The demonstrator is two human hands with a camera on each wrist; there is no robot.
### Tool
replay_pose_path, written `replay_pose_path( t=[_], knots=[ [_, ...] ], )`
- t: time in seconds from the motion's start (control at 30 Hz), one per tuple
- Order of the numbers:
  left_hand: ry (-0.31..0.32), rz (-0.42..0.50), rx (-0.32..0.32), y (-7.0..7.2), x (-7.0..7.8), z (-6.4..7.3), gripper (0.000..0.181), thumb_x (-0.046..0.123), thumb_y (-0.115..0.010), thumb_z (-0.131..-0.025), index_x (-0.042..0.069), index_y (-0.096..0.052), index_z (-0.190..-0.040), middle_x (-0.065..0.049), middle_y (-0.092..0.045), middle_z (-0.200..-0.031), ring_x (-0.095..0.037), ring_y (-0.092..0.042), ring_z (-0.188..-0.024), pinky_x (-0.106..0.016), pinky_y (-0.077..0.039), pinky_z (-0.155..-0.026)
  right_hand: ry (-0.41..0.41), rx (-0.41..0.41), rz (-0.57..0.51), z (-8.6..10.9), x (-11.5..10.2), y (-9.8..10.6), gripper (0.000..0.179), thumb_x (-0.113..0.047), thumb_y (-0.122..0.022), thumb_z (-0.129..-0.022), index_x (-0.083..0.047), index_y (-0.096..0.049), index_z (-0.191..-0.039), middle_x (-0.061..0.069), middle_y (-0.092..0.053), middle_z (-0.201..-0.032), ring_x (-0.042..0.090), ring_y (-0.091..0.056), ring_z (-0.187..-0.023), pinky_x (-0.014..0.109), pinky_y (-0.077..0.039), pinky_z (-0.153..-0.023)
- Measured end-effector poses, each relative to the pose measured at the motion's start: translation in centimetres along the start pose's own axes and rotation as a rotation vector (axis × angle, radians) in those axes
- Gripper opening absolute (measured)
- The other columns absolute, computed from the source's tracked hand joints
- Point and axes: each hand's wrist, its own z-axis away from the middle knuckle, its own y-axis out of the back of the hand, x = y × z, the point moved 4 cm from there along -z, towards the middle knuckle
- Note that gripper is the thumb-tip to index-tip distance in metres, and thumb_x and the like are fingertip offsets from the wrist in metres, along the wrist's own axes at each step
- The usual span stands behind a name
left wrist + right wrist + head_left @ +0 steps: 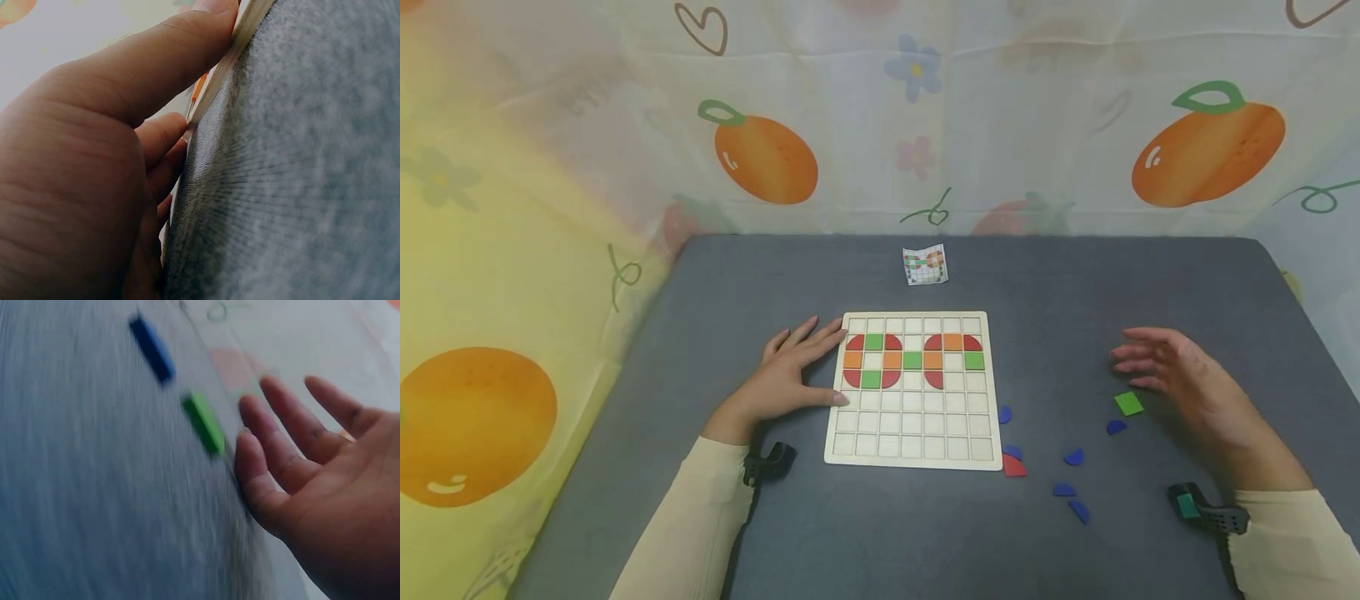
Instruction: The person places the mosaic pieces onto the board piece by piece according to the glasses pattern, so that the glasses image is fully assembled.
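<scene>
A pale wooden grid board (pixel 913 423) lies mid-table, with red quarter-rounds and green and orange squares set in its upper cells. My left hand (pixel 782 379) rests at the board's left side, fingers stretched along the edge and thumb tip on the rim. In the left wrist view, the thumb meets the thin board edge (pixel 215 81). Over the table's right side, my right hand (pixel 1202 383) holds nothing, its fingers loosely bent. Just below those fingers lies a loose green square (pixel 1128 403), with a blue piece (pixel 1116 427) beside it; the right wrist view shows both as thick tiles.
Several more blue pieces (pixel 1074 457) are scattered between the board and the right arm. A red quarter-round (pixel 1014 466) lies against the board's lower right corner. Behind the board is a small printed card (pixel 926 265) with a coloured pattern. A fruit-print curtain (pixel 850 100) hangs behind the grey table.
</scene>
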Motion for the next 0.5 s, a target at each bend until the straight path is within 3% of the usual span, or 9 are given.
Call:
replay_pose_path(
  t=[0.1, 0.2, 0.37, 0.5],
  knots=[
    [0.004, 0.001, 0.002, 0.0, 0.0, 0.0, 0.109, 0.058, -0.093, -0.083, 0.024, -0.039, -0.172, 0.012, -0.025, -0.177, -0.026, -0.005, -0.166, -0.06, 0.004, -0.125, -0.036, -0.032, 0.086, 0.8, 0.4, 0.7, 0.044, -0.001, -0.035, -0.117, 0.006, -0.046, -0.159, 0.01, -0.064, -0.145, 0.017, -0.062, -0.127, 0.022, -0.048, -0.101],
    [0.006, -0.001, 0.003, 0.0, 0.0, 0.0, 0.109, 0.058, -0.093, -0.083, 0.024, -0.038, -0.172, 0.012, -0.025, -0.177, -0.025, -0.005, -0.166, -0.061, 0.004, -0.125, -0.091, -0.061, 0.199, 1.3, 0.8, 1.3, 0.048, 0.012, -0.049, -0.109, 0.006, -0.048, -0.156, 0.004, -0.065, -0.145, 0.012, -0.063, -0.126, 0.02, -0.05, -0.097],
    [0.01, -0.005, 0.004, 0.0, 0.0, 0.0, 0.109, 0.057, -0.093, -0.083, 0.025, -0.038, -0.172, 0.012, -0.025, -0.177, -0.025, -0.005, -0.166, -0.06, 0.004, -0.125, -0.194, -0.076, 0.352, 1.8, 1.1, 1.8, 0.053, 0.011, -0.071, -0.1, 0.007, -0.054, -0.151, 0.002, -0.067, -0.14, 0.01, -0.064, -0.12, 0.019, -0.052, -0.092],
    [0.015, 0.002, 0.006, 0.0, 0.1, 0.0, 0.11, 0.056, -0.093, -0.083, 0.025, -0.038, -0.172, 0.01, -0.026, -0.177, -0.025, -0.005, -0.166, -0.06, 0.004, -0.125, -0.23, -0.086, 0.472, 1.9, 1.0, 1.7, 0.053, 0.004, -0.081, -0.096, 0.001, -0.063, -0.146, 0.003, -0.07, -0.136, 0.008, -0.065, -0.113, 0.016, -0.049, -0.09]
  ],
)
